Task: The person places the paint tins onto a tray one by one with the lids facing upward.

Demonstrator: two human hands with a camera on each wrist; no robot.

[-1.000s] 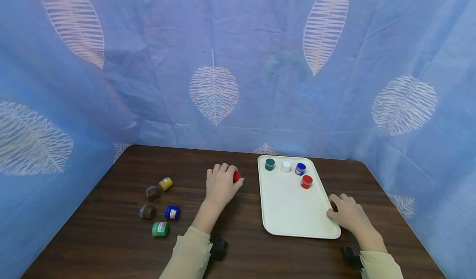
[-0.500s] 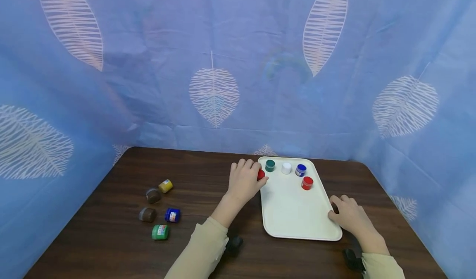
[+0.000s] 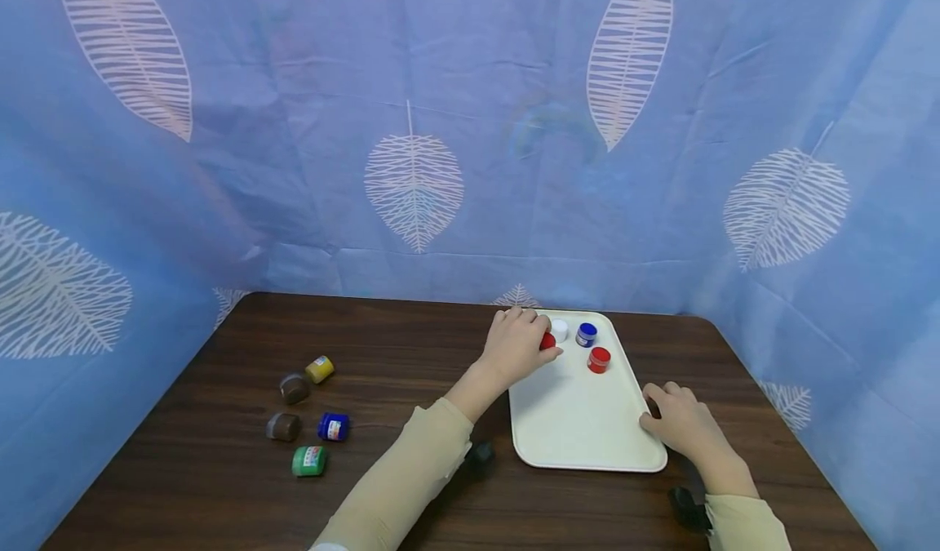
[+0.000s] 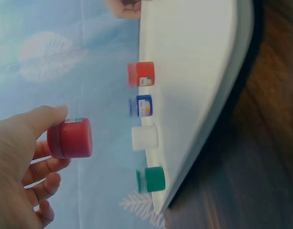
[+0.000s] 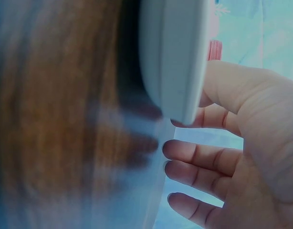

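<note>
My left hand [image 3: 512, 345] grips a small red paint jar [image 4: 77, 138] between thumb and fingers, held above the left side of a white tray [image 3: 573, 433]. Four-sided and shallow, the tray carries a standing red jar [image 3: 599, 360], a blue jar [image 3: 587, 335], a white jar [image 3: 560, 331] and a dark green jar [image 4: 152, 179]. That green one is hidden behind the left hand in the head view. At the tray's right edge, my right hand [image 3: 685, 422] pinches the rim, thumb on the upper side and index finger at the outer edge.
On the dark wooden table's left side lie a yellow jar [image 3: 319, 369], two brown jars [image 3: 294, 388], a blue jar [image 3: 334, 427] and a green jar [image 3: 308, 460]. A blue leaf-print cloth [image 3: 470, 273] hangs behind the table.
My left hand has carried the red paint jar rightward from over the bare table to above the tray, now covering the dark green jar. The right hand stays at the tray's edge.
</note>
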